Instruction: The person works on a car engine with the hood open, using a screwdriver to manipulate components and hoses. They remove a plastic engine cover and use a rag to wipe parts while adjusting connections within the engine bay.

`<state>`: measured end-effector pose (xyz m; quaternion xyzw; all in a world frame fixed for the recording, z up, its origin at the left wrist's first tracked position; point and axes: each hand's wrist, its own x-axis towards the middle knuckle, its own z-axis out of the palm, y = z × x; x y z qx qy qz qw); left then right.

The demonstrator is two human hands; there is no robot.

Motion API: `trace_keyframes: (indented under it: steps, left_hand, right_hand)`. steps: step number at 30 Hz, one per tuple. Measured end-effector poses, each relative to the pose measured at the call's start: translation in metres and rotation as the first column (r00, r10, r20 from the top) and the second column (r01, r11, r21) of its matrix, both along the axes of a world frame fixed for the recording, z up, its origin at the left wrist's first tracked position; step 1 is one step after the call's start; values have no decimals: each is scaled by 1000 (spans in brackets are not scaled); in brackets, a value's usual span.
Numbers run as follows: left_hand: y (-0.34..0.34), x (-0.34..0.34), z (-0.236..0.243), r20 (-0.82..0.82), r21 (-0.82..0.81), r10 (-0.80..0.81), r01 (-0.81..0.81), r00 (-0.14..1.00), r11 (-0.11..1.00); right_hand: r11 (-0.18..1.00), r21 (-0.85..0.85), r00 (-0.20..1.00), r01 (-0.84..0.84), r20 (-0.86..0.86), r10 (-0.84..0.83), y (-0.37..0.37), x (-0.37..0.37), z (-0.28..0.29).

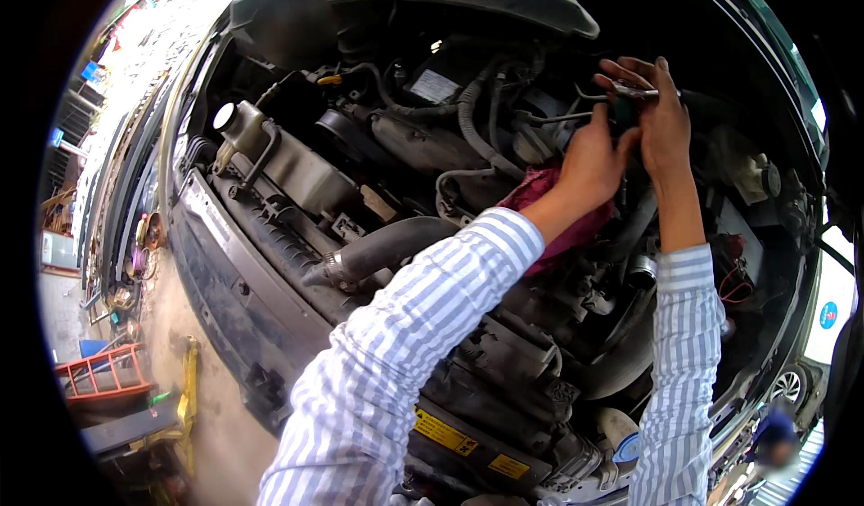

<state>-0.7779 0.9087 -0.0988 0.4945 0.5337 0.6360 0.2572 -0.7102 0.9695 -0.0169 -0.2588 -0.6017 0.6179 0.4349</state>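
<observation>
A slim metal tool (634, 92), seemingly a ratchet or wrench with a dark green grip, lay deep in the open engine bay (468, 236) of a car, at the far right of the compartment. Its long axis ran roughly level across the view, the bright metal end pointing toward the person's left and the other end hidden behind the right hand (664, 119); what it was seated on could not be made out. The right hand's fingers (630, 67) were curled over the top of the tool and clamped on it, the thumb below. The left hand (591, 160) sat just beside and under it, palm turned away, its fingers tucked out of sight by the green grip, so whether they were closed on the tool could not be told. Both forearms wore blue-and-white striped sleeves (423, 326). Under the left wrist a crumpled magenta rag (551, 202) rested on the engine parts. Nearer the person, a thick black intake hose (387, 247) with a metal clamp ran leftward, and beyond it stood a pale reservoir (297, 166) with a white cap. Ribbed grey hoses (472, 128) curved across the middle. A black battery (490, 416) with yellow labels sat at the near edge. On the ground to the left lay a red metal rack (103, 373).
</observation>
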Motion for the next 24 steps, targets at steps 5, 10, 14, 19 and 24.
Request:
trace_keyframes:
  steps: [5, 10, 14, 19, 24]
  left_hand:
    - [6, -1, -3, -101, 35, 26, -23, 995, 999]
    - [6, 2, -2, -92, -23, 45, -47, 995, 999]
    - [9, -6, 1, 72, -88, -84, 90, 994, 992]
    - [11, -5, -13, -350, 233, 127, -45, 928, 971]
    - [23, -6, -18, -54, -71, 0, -4, 999, 997]
  right_hand:
    - [920, 391, 985, 19, 150, -84, 0, 19, -20]
    - [826, 556, 910, 95, 287, -298, 4, 23, -19]
    - [997, -73, 990, 2, 143, 8, 21, 14, -3]
    - [297, 916, 693, -269, 398, -601, -7, 18, -17]
    - [969, 226, 961, 98, 233, -152, 20, 8, -9]
